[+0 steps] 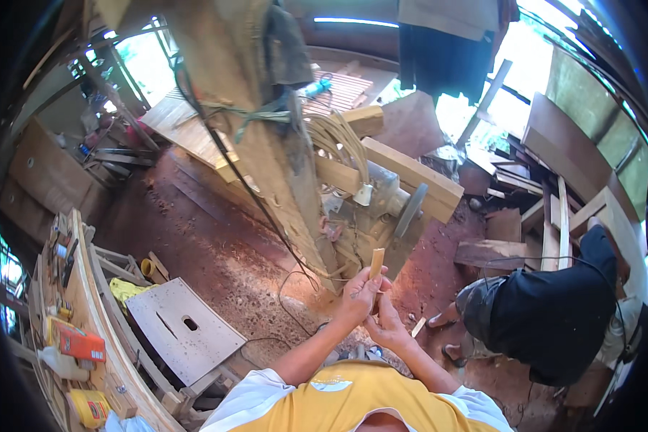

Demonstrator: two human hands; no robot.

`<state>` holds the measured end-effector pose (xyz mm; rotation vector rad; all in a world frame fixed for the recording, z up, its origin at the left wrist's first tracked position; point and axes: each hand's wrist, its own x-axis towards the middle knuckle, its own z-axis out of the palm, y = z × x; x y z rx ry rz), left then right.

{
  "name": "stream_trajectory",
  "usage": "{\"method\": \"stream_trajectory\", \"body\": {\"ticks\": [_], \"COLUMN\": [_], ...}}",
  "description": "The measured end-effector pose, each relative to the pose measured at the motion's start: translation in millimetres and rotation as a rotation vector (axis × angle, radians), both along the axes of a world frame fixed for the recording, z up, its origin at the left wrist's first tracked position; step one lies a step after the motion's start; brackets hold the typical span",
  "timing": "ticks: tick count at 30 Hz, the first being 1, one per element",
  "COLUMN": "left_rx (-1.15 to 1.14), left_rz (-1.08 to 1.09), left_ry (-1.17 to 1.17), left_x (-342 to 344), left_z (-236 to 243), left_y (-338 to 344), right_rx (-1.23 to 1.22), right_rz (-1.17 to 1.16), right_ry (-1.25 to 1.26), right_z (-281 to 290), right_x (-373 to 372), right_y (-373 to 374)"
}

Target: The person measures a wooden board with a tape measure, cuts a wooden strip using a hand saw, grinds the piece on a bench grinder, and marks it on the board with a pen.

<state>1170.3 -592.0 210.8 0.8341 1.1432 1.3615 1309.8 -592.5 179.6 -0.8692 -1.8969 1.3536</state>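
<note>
I see the yellow shirt (381, 392) nearest, forearms reaching forward. Left hand (362, 290): closed, thumb and fingers pinching a wood strip (376, 263), which stands upright above the grip. Right hand (389, 327): fingers curled, just below the left one; I cannot tell whether it grips the strip's lower end. To my left: a pale slotted panel (183, 338), then the desk (88, 302) bearing an orange box (81, 343) and a yellow tub (88, 408). To my right: a person in dark clothing (554, 324), bent over. Beyond the strip: a grey wheel (410, 211) on a motor (384, 193); timber beams (414, 180) behind.
</note>
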Motion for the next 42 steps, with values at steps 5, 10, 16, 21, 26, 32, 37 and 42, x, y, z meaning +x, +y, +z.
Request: {"method": "stream_trajectory", "body": {"ticks": [5,10,16,21,26,32,37,42], "left_rx": [0.060,0.446,0.777,0.782,0.689,0.908,0.715,0.769], "left_rz": [-0.039,0.036,0.388,0.565,0.480,0.613,0.472,0.450], "left_ry": [0.027,0.500,0.755,0.644,0.252,0.494,0.494,0.267], "left_x": [-8.1,-58.2,-198.2,-288.4,-338.7,-318.9,-311.1,-326.3], "left_z": [5.7,42.0,148.0,210.5,238.2,283.9,316.1,320.9], "left_y": [-14.8,-34.3,-35.8,5.9,69.6,102.7,120.7,133.1], "right_rx": [-0.015,0.316,0.234,0.001,-0.130,-0.051,-0.122,-0.079], "right_rz": [-0.011,-0.175,-0.272,-0.294,-0.288,-0.312,-0.383,-0.374], "right_ry": [-0.007,-0.109,-0.283,-0.341,-0.321,-0.415,-0.320,-0.312], "right_z": [-2.6,-24.5,-47.4,-31.2,-35.2,-30.6,-34.6,-32.7], "right_x": [-1.1,6.1,-0.4,-33.9,-52.4,-62.8,-70.2,-63.0], "right_y": [-11.7,-24.3,-53.6,-78.2,-84.6,-91.6,-99.6,-104.4]}}
